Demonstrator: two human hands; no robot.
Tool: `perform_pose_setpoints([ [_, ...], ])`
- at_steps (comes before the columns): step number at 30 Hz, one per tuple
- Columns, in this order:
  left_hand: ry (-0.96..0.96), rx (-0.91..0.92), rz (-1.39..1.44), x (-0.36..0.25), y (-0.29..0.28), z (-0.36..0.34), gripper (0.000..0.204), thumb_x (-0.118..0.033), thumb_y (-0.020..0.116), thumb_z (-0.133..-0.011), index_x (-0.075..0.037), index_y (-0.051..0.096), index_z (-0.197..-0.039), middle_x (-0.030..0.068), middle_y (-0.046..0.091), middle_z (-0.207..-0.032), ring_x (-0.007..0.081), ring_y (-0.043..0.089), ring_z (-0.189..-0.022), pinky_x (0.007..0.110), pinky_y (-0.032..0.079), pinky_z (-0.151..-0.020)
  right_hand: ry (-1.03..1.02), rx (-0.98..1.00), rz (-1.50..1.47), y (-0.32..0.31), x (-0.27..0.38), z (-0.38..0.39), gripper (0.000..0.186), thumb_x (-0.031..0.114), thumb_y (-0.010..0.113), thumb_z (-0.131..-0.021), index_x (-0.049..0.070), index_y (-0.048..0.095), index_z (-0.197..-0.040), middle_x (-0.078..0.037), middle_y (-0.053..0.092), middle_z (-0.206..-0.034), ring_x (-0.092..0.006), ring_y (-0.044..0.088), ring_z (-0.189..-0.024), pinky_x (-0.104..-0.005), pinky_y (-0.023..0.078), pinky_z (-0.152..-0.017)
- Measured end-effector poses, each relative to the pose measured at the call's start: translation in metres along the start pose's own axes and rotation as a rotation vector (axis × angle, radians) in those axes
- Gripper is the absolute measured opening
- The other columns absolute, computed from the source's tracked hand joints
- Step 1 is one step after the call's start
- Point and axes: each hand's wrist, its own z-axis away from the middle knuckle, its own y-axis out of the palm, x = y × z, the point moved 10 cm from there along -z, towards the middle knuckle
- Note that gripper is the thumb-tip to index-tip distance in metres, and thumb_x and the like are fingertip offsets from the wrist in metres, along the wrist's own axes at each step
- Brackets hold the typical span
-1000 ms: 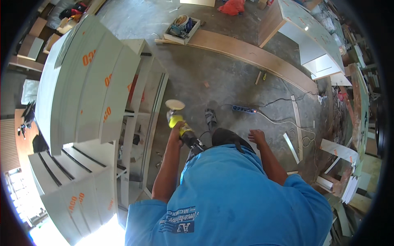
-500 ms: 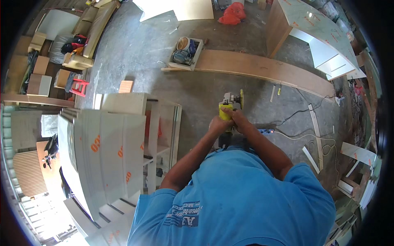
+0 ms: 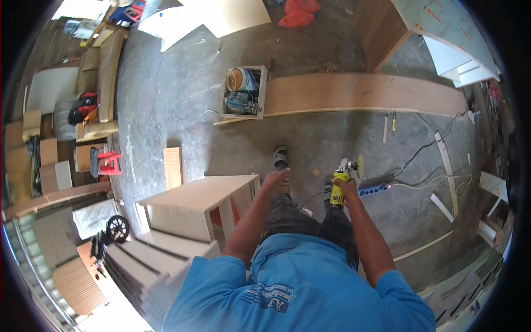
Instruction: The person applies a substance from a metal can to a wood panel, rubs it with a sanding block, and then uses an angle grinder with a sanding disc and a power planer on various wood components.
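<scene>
My right hand [image 3: 346,189] is wrapped round the body of a yellow angle grinder [image 3: 337,195]. The grinder's silver head points away from me, with a yellowish disc [image 3: 360,166] on its right side. Away from the tool, my left hand [image 3: 275,180] hangs above my left leg, fingers partly extended and holding nothing that I can see. Below the grinder, a blue power strip [image 3: 375,190] with a lit red switch lies on the floor to its right.
A long brown board [image 3: 354,93] crosses the floor ahead, beside a wooden box [image 3: 262,94] of tools. A pale cabinet [image 3: 204,191] stands at my left. Cables [image 3: 423,148] and wood strips [image 3: 446,160] lie to the right. A white-fronted cabinet [image 3: 448,55] stands far right.
My left hand has let go of the grinder and moved left. My right hand has carried the grinder rightward. The view has shifted, and a foot now shows ahead.
</scene>
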Motion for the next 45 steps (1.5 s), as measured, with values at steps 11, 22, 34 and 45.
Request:
perform_pose_setpoints([
  [11,0.064,-0.533,-0.158,-0.122,-0.269,-0.294,0.063,-0.059,0.077,-0.081,-0.002,0.067,-0.105,0.0161,0.069,-0.091,0.0306,0.070,-0.078,0.042,0.059,-0.070,-0.008,-0.331,0.161,0.026,-0.163,-0.247,0.081,0.005,0.087,-0.064,-0.001,0.042,-0.131,-0.016,0.062,-0.119,-0.0259,0.066,-0.096,-0.0403,0.056,-0.081],
  [22,0.254,-0.545,0.419,-0.214,-0.380,-0.469,0.065,-0.044,0.059,-0.100,-0.005,0.039,-0.149,0.0211,0.044,-0.151,0.0389,0.049,-0.134,0.057,0.038,-0.112,0.008,-0.411,0.392,0.079,-0.278,-0.452,0.096,0.022,0.089,-0.063,-0.003,0.039,-0.140,-0.024,0.057,-0.131,-0.0354,0.057,-0.122,-0.0408,0.043,-0.104],
  [34,0.318,-0.593,0.308,-0.240,-0.382,-0.422,0.015,-0.004,0.055,-0.087,-0.001,0.056,-0.102,0.0145,0.062,-0.098,0.0347,0.066,-0.086,0.052,0.056,-0.081,0.169,-0.103,0.675,0.108,-0.297,-0.430,0.054,0.030,0.084,-0.069,0.003,0.068,-0.113,-0.022,0.069,-0.118,-0.0384,0.065,-0.112,-0.0451,0.051,-0.093],
  [45,0.241,-0.372,0.928,-0.202,-0.130,-0.206,0.005,-0.006,0.055,-0.077,-0.003,0.051,-0.076,0.0116,0.053,-0.073,0.0278,0.054,-0.067,0.045,0.050,-0.066,0.179,0.396,-0.414,0.183,-0.094,-0.161,0.084,0.024,0.082,-0.083,-0.001,0.035,-0.148,-0.014,0.060,-0.123,-0.0243,0.064,-0.108,-0.0363,0.055,-0.085],
])
